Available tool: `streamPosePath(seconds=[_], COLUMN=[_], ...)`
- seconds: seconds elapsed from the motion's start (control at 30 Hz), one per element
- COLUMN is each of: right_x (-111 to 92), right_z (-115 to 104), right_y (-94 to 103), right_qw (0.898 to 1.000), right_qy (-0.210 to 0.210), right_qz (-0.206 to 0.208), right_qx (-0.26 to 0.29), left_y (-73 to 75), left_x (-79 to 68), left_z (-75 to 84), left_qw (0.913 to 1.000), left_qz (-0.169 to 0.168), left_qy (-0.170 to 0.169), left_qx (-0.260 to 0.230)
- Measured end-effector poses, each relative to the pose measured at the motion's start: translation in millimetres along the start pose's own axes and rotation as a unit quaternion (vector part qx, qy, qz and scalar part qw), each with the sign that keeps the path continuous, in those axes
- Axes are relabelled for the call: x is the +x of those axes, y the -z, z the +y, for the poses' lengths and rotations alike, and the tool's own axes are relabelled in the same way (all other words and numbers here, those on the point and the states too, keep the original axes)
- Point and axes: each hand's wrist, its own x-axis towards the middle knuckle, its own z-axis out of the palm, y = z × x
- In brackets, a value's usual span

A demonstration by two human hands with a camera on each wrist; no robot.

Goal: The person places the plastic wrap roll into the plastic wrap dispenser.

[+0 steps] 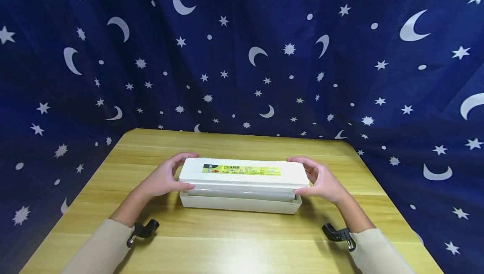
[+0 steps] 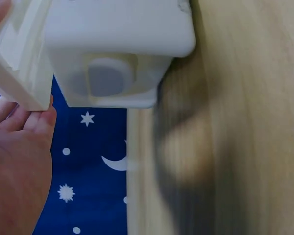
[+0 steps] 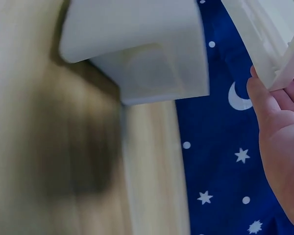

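A white plastic cling film box stands on the table, its long lid (image 1: 242,180) raised a little above the base (image 1: 238,205). The lid bears a green and yellow label (image 1: 242,169). Between lid and base shows a roll of cling film (image 1: 242,192). At the lid's left end my left hand (image 1: 160,180) grips it, thumb on the near side and fingers on the far side. My right hand (image 1: 324,183) grips the other end likewise. Both wrist views show a gap between the lid (image 2: 27,63) and the base (image 3: 137,24).
The wooden table (image 1: 234,240) reaches back to a dark blue curtain (image 1: 234,68) with white moons and stars. A black wrist mount (image 1: 145,228) sits at my left cuff, another black mount (image 1: 336,233) at my right.
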Motion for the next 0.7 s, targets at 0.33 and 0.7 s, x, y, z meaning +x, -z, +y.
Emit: streamPosePath(seconds=[0.33,0.7], right_x=[-7.6,-14.5], right_z=[18.2,32.9], right_y=[-7.5,-11.4], right_qw=[1.0,0.999], right_qy=[0.002,-0.011], right_qz=[0.015,0.028], right_qx=[-0.024,-0.011], left_y=[-5.6,-11.2], left_x=[0.5,0.2], left_z=[-10.5,-18.3], left_qw=[0.9999,0.9994], left_qz=[0.006,0.002], left_qy=[0.008,-0.006], left_qx=[0.01,0.034])
